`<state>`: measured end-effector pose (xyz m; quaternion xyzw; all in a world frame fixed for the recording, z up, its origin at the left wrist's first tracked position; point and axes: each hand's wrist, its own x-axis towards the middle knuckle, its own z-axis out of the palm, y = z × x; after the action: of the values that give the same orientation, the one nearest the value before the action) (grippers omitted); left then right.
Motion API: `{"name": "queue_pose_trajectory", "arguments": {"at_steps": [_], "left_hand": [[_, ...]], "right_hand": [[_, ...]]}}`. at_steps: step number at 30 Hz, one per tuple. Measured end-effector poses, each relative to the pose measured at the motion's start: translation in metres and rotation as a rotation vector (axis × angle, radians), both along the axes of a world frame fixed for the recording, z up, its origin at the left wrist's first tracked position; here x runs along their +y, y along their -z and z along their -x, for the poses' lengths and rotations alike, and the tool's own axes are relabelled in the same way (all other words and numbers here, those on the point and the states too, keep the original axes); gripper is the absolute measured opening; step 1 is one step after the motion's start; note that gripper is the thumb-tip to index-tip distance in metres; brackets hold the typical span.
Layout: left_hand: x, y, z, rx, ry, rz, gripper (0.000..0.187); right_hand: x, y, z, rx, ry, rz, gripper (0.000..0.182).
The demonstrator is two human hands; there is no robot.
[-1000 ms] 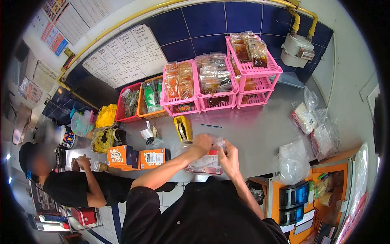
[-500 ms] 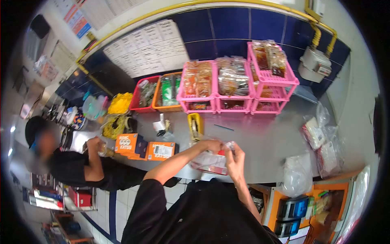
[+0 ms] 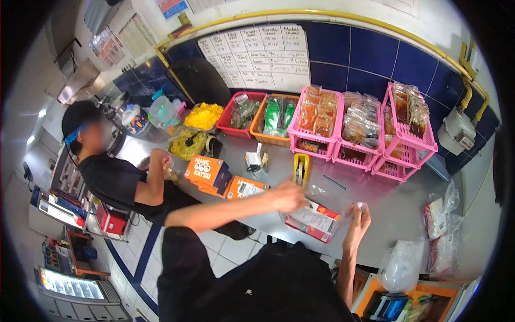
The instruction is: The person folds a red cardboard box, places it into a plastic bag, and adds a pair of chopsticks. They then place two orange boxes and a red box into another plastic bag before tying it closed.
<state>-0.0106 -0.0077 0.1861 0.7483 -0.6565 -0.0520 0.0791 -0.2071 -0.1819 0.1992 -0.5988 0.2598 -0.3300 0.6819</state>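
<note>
My left hand (image 3: 289,196) is over the near side of the yellow tape dispenser (image 3: 301,170). Its fingers are curled and somewhat blurred, so what they hold, if anything, does not show. Below it on the steel counter lies a flat red-and-white package (image 3: 314,221) with a printed paper slip on top. To the package's right, my right hand (image 3: 357,222) is raised with thumb and fingers pinched on crumpled clear plastic (image 3: 361,206). Beyond the package, a small clear plastic scrap (image 3: 317,189) and a thin dark pen-like stick (image 3: 335,182) lie on the counter.
Orange boxes (image 3: 206,170) stand to the left, near a co-worker (image 3: 115,180) in black. Pink baskets (image 3: 338,145) of sauce packets, an orange basket (image 3: 256,130) and a red basket (image 3: 240,130) line the wall. Plastic-wrapped packs (image 3: 441,236) lie at the right.
My hands have moved apart, the left toward the tape dispenser, the right away to the right with the plastic. The package beneath shows more fully. The camera view has shifted leftward.
</note>
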Motion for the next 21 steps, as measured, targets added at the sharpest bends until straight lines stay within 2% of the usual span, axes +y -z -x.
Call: {"name": "queue_pose_trajectory", "arguments": {"at_steps": [2, 3, 4, 5, 7, 8, 10, 11, 12, 13, 14, 16, 17, 18, 20, 21], "left_hand": [[0.017, -0.042, -0.009, -0.199, 0.031, -0.147, 0.048], [0.018, -0.060, -0.009, -0.236, 0.051, -0.279, 0.047], [0.019, -0.075, -0.008, -0.280, 0.076, -0.412, 0.046], [0.020, -0.084, -0.004, -0.269, 0.108, -0.392, 0.046], [0.025, -0.096, -0.004, -0.254, 0.277, -0.340, 0.028], [0.028, -0.093, -0.010, -0.253, 0.281, -0.331, 0.028], [0.036, -0.087, -0.021, -0.372, 0.231, -0.386, 0.012], [0.033, -0.098, -0.016, -0.278, 0.214, -0.348, 0.005], [0.029, -0.095, -0.008, -0.193, 0.279, -0.131, 0.005], [0.026, -0.090, 0.005, -0.114, 0.340, 0.081, 0.005], [0.021, -0.096, 0.021, -0.133, 0.369, 0.121, 0.010], [0.010, -0.087, 0.048, -0.114, 0.393, 0.207, 0.016], [0.005, -0.077, 0.047, -0.095, 0.392, 0.261, 0.017], [0.006, -0.075, 0.038, -0.103, 0.372, 0.282, 0.017], [0.012, -0.075, 0.016, 0.406, 0.217, 0.402, 0.020], [0.019, -0.071, -0.003, 0.468, 0.096, 0.587, 0.024]], "right_hand": [[-0.007, 0.008, 0.000, -0.140, 0.025, 0.077, 0.024], [-0.004, -0.002, 0.002, -0.138, 0.032, -0.011, 0.023], [-0.005, -0.005, 0.005, -0.060, 0.017, 0.046, 0.022], [-0.002, -0.007, 0.005, -0.113, -0.019, -0.042, 0.023], [0.000, -0.002, 0.001, -0.189, -0.092, -0.152, 0.023], [0.001, -0.001, 0.001, -0.186, -0.087, -0.143, 0.023], [0.005, -0.005, 0.000, -0.204, -0.079, -0.268, 0.025], [0.010, -0.008, 0.002, -0.216, -0.172, -0.262, 0.021], [0.020, -0.014, 0.002, -0.230, -0.192, -0.267, 0.021], [0.033, -0.020, 0.002, -0.068, -0.386, -0.119, 0.020], [0.050, -0.017, 0.003, 0.099, -0.578, 0.031, 0.025], [0.073, 0.027, 0.001, 0.167, -0.666, 0.378, 0.050], [0.076, 0.043, -0.006, 0.163, -0.645, 0.472, 0.061], [0.083, 0.059, -0.010, 0.061, -0.386, 0.343, 0.050], [0.083, 0.035, -0.021, 0.163, -0.162, 0.089, 0.033], [0.093, 0.018, -0.025, 0.266, -0.007, 0.043, 0.030]]}}
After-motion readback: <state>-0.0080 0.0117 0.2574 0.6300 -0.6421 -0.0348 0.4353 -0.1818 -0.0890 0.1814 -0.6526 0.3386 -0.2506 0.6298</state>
